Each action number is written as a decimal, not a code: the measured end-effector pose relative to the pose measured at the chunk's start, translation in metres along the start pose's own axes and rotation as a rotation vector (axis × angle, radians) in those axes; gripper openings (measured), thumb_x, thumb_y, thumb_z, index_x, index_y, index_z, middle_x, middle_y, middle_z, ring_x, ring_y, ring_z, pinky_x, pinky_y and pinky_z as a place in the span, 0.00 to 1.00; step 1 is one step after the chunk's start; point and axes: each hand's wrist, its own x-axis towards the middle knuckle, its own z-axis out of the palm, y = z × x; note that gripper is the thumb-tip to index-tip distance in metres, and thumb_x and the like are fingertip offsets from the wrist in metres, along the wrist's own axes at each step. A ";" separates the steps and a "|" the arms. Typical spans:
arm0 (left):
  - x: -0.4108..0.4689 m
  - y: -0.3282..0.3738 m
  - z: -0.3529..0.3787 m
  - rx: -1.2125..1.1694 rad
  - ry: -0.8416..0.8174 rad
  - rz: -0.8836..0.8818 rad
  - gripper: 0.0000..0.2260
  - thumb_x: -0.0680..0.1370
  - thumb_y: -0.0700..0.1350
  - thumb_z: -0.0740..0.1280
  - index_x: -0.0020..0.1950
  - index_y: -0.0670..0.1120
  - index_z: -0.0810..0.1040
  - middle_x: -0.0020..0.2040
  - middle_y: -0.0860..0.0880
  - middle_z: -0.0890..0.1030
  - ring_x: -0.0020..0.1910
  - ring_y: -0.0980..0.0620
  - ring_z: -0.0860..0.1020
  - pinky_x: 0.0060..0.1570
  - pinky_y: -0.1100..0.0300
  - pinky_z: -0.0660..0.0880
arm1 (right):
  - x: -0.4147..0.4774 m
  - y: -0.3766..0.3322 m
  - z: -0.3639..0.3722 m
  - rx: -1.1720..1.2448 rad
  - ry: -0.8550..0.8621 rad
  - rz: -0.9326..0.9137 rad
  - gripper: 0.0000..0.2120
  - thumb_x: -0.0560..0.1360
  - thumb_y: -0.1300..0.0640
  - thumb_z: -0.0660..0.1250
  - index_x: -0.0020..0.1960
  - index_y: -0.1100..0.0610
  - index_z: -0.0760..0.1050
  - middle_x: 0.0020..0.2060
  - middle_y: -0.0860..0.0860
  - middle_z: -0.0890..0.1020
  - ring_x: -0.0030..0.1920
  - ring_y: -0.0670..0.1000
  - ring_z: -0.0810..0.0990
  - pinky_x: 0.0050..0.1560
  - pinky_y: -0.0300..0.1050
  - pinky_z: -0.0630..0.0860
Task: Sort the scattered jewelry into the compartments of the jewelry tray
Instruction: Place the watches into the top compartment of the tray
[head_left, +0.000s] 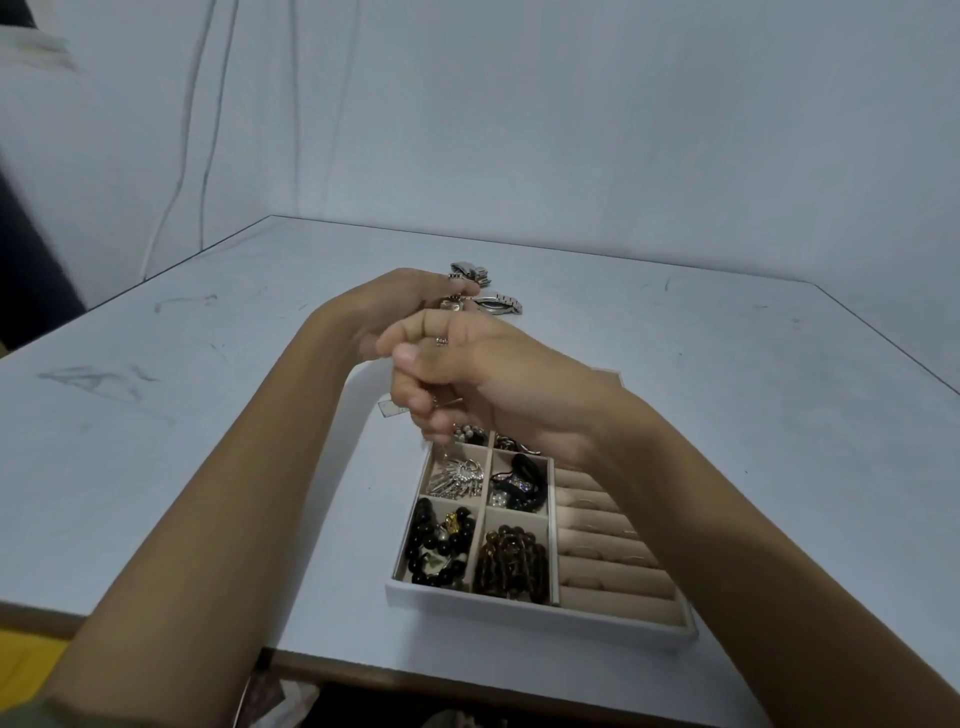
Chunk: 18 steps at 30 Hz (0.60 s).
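Observation:
The white jewelry tray (519, 613) lies on the table near its front edge. Its left compartments hold black beads (441, 540), brown beads (511, 564), a silver fan-shaped pendant (457, 475) and a dark piece (519, 480). Beige ring rolls (597, 545) fill its right side. My right hand (483, 374) hovers over the tray's far end with curled fingers, pinching a thin chain (441, 410) that hangs toward the silver pendant. My left hand (395, 306), just beyond it, holds a small metal piece (451, 304) in curled fingers. What joins the two pieces is hidden.
Two silver watches (470, 273) (501, 304) lie on the grey table (208, 415) behind my hands. A small pale tag (389, 410) sits at the tray's far left corner. Cables hang down the wall (208, 130) at the back left.

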 end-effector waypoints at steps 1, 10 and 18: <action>-0.002 0.001 0.001 -0.023 0.011 0.003 0.07 0.80 0.41 0.59 0.53 0.40 0.74 0.25 0.52 0.80 0.23 0.58 0.78 0.23 0.69 0.72 | -0.001 0.000 -0.001 -0.057 -0.006 0.013 0.05 0.82 0.63 0.57 0.52 0.59 0.71 0.30 0.52 0.74 0.27 0.48 0.71 0.33 0.43 0.70; 0.005 -0.002 0.000 -0.013 0.022 0.016 0.09 0.80 0.43 0.61 0.58 0.40 0.73 0.40 0.49 0.78 0.32 0.58 0.80 0.28 0.68 0.75 | -0.007 -0.006 -0.012 -0.408 -0.149 0.069 0.06 0.79 0.70 0.58 0.52 0.66 0.73 0.41 0.61 0.81 0.43 0.58 0.79 0.45 0.43 0.78; 0.007 -0.002 -0.003 0.007 -0.001 0.023 0.09 0.82 0.45 0.59 0.55 0.43 0.77 0.42 0.49 0.81 0.40 0.53 0.84 0.33 0.64 0.78 | -0.012 -0.010 -0.018 -0.791 -0.219 0.005 0.06 0.75 0.67 0.68 0.51 0.65 0.81 0.45 0.57 0.85 0.45 0.51 0.84 0.46 0.36 0.78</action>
